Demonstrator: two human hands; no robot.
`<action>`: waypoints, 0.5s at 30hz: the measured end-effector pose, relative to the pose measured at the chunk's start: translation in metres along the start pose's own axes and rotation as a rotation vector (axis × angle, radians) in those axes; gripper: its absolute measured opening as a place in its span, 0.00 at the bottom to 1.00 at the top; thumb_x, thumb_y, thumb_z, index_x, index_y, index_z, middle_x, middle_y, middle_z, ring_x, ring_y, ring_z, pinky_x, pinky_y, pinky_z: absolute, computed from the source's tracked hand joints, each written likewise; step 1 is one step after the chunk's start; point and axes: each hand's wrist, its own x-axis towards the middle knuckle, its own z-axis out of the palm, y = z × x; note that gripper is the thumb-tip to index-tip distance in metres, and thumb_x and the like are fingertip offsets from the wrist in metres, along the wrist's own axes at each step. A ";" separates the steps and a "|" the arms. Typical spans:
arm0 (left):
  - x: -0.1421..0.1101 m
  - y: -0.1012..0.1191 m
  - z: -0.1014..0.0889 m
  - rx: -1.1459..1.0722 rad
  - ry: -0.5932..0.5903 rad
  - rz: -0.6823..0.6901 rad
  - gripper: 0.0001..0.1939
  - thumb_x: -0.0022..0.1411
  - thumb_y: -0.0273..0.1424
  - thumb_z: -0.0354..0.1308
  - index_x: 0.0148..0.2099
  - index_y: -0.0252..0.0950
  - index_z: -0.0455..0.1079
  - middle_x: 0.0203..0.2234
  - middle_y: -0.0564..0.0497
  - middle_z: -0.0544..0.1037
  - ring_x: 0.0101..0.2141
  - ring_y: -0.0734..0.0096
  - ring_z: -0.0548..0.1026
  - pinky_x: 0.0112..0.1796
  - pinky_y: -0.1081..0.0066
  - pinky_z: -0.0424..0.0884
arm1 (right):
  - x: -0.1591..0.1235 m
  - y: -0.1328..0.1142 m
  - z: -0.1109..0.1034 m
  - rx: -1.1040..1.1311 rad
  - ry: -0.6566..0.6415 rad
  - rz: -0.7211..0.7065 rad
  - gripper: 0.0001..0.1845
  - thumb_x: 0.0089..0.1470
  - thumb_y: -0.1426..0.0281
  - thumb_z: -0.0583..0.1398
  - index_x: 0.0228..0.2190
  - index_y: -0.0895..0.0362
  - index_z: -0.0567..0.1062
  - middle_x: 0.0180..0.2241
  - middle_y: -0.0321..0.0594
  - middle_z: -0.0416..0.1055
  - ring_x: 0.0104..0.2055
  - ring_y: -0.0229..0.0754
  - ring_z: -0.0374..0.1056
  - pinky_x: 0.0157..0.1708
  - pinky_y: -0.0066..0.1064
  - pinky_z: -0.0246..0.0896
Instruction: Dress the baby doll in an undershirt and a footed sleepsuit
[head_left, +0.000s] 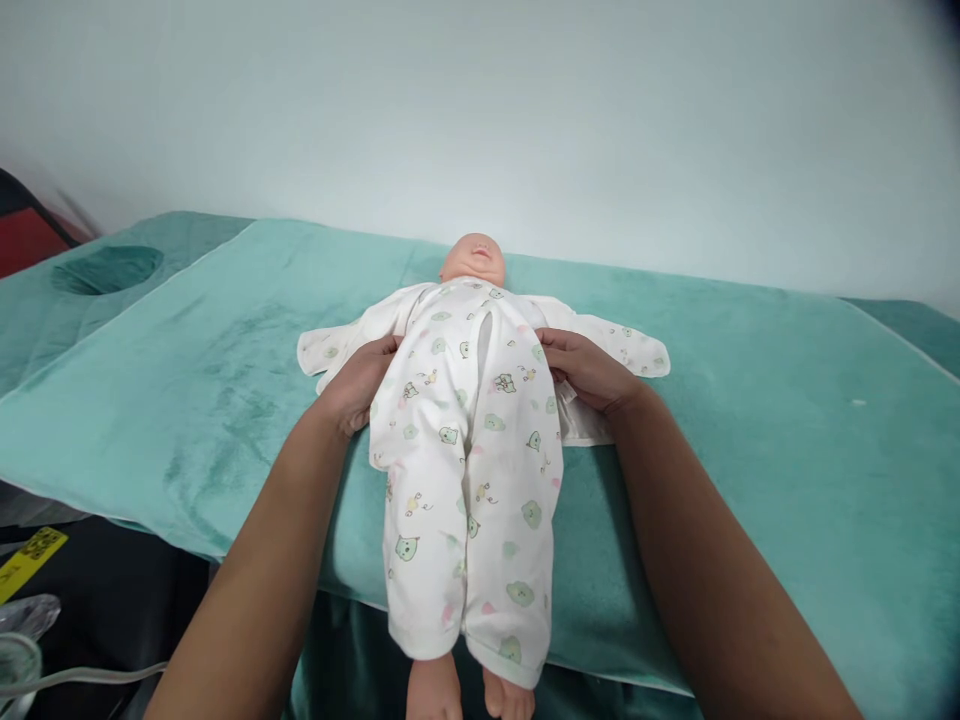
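A baby doll (474, 260) lies on its back on the bed, its feet pointing toward me. It wears a white long-sleeved baby top (600, 345) and white baby pants (510, 500), both printed with small animals; a slit shows at the front of the pants. At the left side of the waist, my left hand (366, 380) is closed on the edge of the pants, its fingertips partly hidden by the cloth. My right hand (589, 368) grips the opposite side of the pants, over the spread flap of the top. Both sleeves stretch outward.
A green velvety cover (750, 430) lies over the bed, which has a round hole (109, 270) at far left. The wall (480, 110) rises behind. Lower left are a black surface (127, 590), a yellow label (31, 560) and a pale cable (90, 677).
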 end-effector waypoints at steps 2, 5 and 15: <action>-0.001 0.002 -0.001 0.033 -0.010 0.010 0.13 0.47 0.37 0.66 0.35 0.34 0.77 0.31 0.44 0.81 0.39 0.54 0.76 0.30 0.68 0.72 | -0.001 -0.001 0.000 -0.002 -0.008 -0.010 0.06 0.48 0.67 0.64 0.28 0.55 0.73 0.26 0.33 0.68 0.24 0.33 0.58 0.22 0.26 0.52; 0.001 -0.002 -0.003 0.018 -0.043 -0.022 0.14 0.47 0.37 0.67 0.35 0.34 0.78 0.30 0.44 0.81 0.36 0.55 0.77 0.28 0.69 0.72 | -0.001 -0.001 0.001 0.005 0.001 -0.034 0.08 0.47 0.65 0.64 0.28 0.55 0.72 0.25 0.32 0.66 0.23 0.33 0.55 0.21 0.26 0.48; 0.005 -0.014 -0.010 -0.016 -0.144 -0.049 0.14 0.49 0.36 0.66 0.39 0.37 0.78 0.27 0.49 0.81 0.31 0.61 0.77 0.28 0.68 0.74 | 0.007 0.010 0.014 0.038 0.164 -0.123 0.11 0.46 0.65 0.64 0.26 0.54 0.66 0.22 0.29 0.61 0.23 0.33 0.53 0.21 0.25 0.47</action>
